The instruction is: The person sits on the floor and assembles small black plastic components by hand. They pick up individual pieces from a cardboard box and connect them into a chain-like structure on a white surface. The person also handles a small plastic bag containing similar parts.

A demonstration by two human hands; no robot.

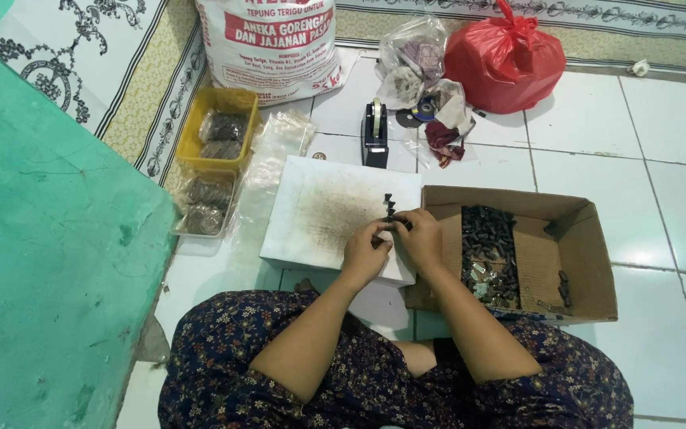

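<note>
Lap (375, 381): nearest the camera, covered in dark floral cloth; the person sits on a white tiled floor (660, 151) with both forearms reaching forward.

Left hand (365, 253): fingers curled, pinching the near end of a stack (390, 211) of small black parts.

Right hand (421, 237): fingers curled, gripping the same stack from the right side. The hands touch each other around it.

Stack: a short dark column held just above the right edge of a white board (323, 210). Its long axis runs away from the person, with the free end pointing toward the tape dispenser (375, 131). Individual parts are too small to tell apart.

Board: flat on the floor, with a brownish stain at its centre.

Containers:
- Box (573, 238): open cardboard, just right of the board and touching it. Holds a heap of black parts (487, 246) along its left side, with a few pale pieces at the near end; the right half is mostly bare.
- Yellow tray (217, 127): left of the board, holds two clear packets of dark pieces.
- Clear tray (206, 205): just nearer than the yellow one, holds similar packets.
- Red bag (506, 59): tied shut, far side; contents hidden.
- Clear bag (413, 59): beside the red bag, holds pale crumpled material.
- Sack (271, 48): white, printed, standing at the far edge.

A green wall (41, 278) fills the left side.
</note>
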